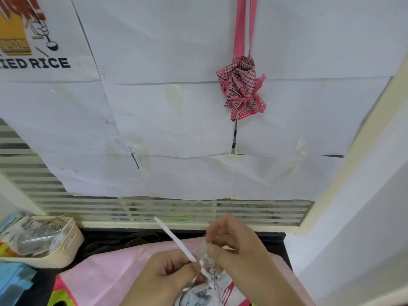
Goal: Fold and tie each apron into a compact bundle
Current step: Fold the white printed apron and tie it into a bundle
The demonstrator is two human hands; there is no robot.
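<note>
A bunched white and pale-blue patterned apron [202, 290] sits low in the middle, between both hands. My left hand [163, 274] grips it and pinches a white strap [174, 238] that sticks up and to the left. My right hand [238, 250] pinches the other strap end just above the bundle, fingers curled. On the paper-covered wall a red checked apron [241, 88] hangs as a tied bundle from its pink striped neck strap [242, 25].
A cream basket [66, 246] holding foil packets stands at the left on a dark counter [242, 236]. Pink cloth [110, 272] covers the surface under my hands. Blue items [13, 281] lie at the bottom left. A louvred window [154, 208] runs behind, a white wall at right.
</note>
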